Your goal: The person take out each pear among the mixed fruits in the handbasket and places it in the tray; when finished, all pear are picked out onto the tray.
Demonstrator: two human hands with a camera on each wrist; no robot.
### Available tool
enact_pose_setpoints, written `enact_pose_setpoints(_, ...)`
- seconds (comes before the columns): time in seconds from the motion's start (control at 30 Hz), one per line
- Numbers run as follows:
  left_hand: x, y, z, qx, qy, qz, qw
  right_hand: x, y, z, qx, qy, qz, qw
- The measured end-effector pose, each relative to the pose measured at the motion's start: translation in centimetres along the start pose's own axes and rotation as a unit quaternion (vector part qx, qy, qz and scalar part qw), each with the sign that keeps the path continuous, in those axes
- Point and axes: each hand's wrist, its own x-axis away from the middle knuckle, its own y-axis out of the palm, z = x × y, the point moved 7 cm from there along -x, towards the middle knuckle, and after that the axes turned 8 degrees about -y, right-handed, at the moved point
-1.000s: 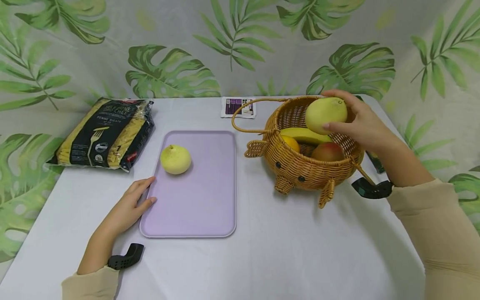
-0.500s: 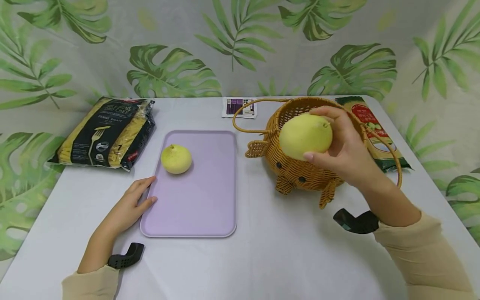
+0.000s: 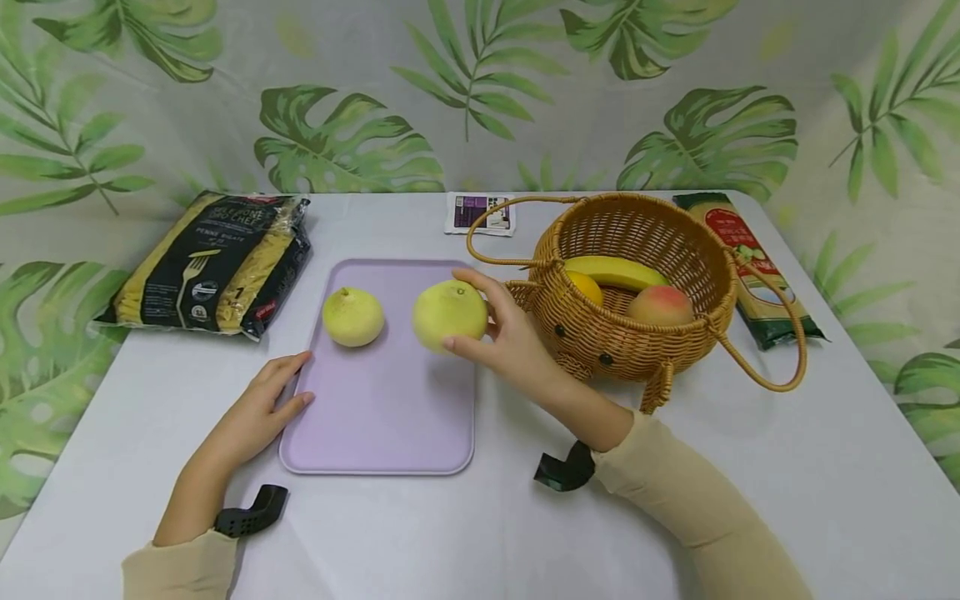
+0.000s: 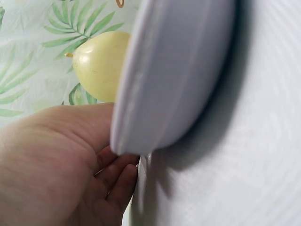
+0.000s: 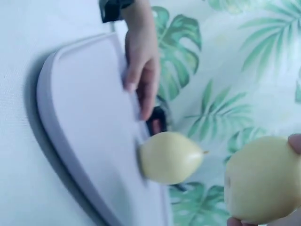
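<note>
In the head view my right hand [image 3: 510, 337] grips a yellow-green pear [image 3: 448, 317] and holds it over the right half of the lilac tray [image 3: 375, 417]. Fingertips of that hand also show around the held pear [image 5: 263, 181] in the right wrist view. A second pear [image 3: 352, 317], its short stem upward, sits on the tray's upper left. My left hand [image 3: 251, 417] rests at the tray's left edge, thumb and index fingertip right at the rim. The left wrist view shows its fingers [image 4: 115, 181] beside the tray wall [image 4: 174, 80].
Right of the tray stands a wicker pig basket [image 3: 630, 350] holding a banana [image 3: 618, 271], an orange fruit [image 3: 585, 287] and a peach [image 3: 662, 307]. A penne bag [image 3: 210, 267] lies left, a small packet [image 3: 480, 214] at the back, a green-and-red food bag [image 3: 750, 267] behind the basket.
My right hand has carried the pear from above the basket leftward to over the tray, uncovering the fruit in the basket. The left hand and the tray have stayed put.
</note>
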Motion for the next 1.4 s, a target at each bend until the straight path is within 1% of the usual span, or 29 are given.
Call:
enact_pose_setpoints(0.07,-0.1,0.0,0.0,0.000,-0.002,-0.001,1.0000,-0.6,0.7,1.9,-0.005,0.033,0.009,0.999)
enact_pose_setpoints(0.13,-0.1,0.1,0.0,-0.002,-0.004,-0.004,1.0000,-1.1,1.2,2.9,-0.002,0.059,0.014,0.998)
enact_pose_setpoints(0.17,-0.1,0.1,0.0,-0.002,-0.005,-0.005,1.0000,-1.4,1.5,3.2,0.007,0.064,0.013,0.998)
enact_pose_setpoints(0.27,0.0,0.1,0.0,-0.002,-0.010,-0.007,0.9999,-2.1,2.1,5.3,0.033,0.073,0.017,0.997)
enact_pose_setpoints(0.4,0.1,0.1,0.0,-0.002,-0.009,-0.007,0.9999,-2.7,2.9,7.1,0.027,0.096,0.016,0.995)
enact_pose_setpoints(0.47,0.1,0.1,0.1,-0.001,-0.007,-0.007,1.0000,-2.8,3.2,6.7,0.020,0.106,0.010,0.994)
enact_pose_setpoints(0.5,0.0,0.1,0.1,-0.001,-0.006,-0.006,1.0000,-2.9,3.4,6.5,0.021,0.104,0.008,0.994)
enact_pose_setpoints(0.63,0.0,0.0,0.2,0.000,-0.007,-0.007,1.0000,-3.3,3.9,6.3,0.042,0.081,-0.006,0.996)
enact_pose_setpoints(0.73,0.1,0.0,0.1,-0.001,-0.011,-0.008,0.9999,-3.5,4.3,6.5,0.043,0.068,-0.025,0.996)
enact_pose_setpoints(0.8,0.2,0.0,0.1,-0.001,-0.014,-0.008,0.9999,-3.6,4.4,6.8,0.036,0.071,-0.039,0.996)
enact_pose_setpoints(0.93,0.3,0.1,0.0,-0.002,-0.015,-0.010,0.9998,-3.7,4.2,8.6,0.025,0.091,-0.061,0.994)
enact_pose_setpoints(1.0,0.4,0.1,0.0,-0.004,-0.016,-0.010,0.9998,-3.7,4.0,9.1,0.032,0.094,-0.066,0.993)
enact_pose_setpoints(1.03,0.4,0.1,0.0,-0.005,-0.016,-0.009,0.9998,-3.7,3.8,9.2,0.041,0.089,-0.070,0.993)
enact_pose_setpoints(1.13,0.4,0.0,0.0,-0.008,-0.014,-0.007,0.9998,-3.2,3.5,7.7,0.077,0.049,-0.087,0.992)
enact_pose_setpoints(1.2,0.5,-0.1,0.0,-0.010,-0.014,-0.008,0.9998,-2.4,3.3,6.1,0.110,0.018,-0.109,0.988)
enact_pose_setpoints(1.27,0.6,-0.1,0.1,-0.012,-0.015,-0.012,0.9997,-1.1,3.1,4.3,0.137,-0.008,-0.136,0.981)
enact_pose_setpoints(1.33,0.7,-0.3,0.4,-0.017,-0.013,-0.010,0.9997,0.5,2.7,2.5,0.170,-0.031,-0.163,0.971)
enact_pose_setpoints(1.4,0.9,-0.5,1.0,-0.029,-0.005,-0.001,0.9996,2.3,1.9,0.6,0.199,-0.054,-0.185,0.961)
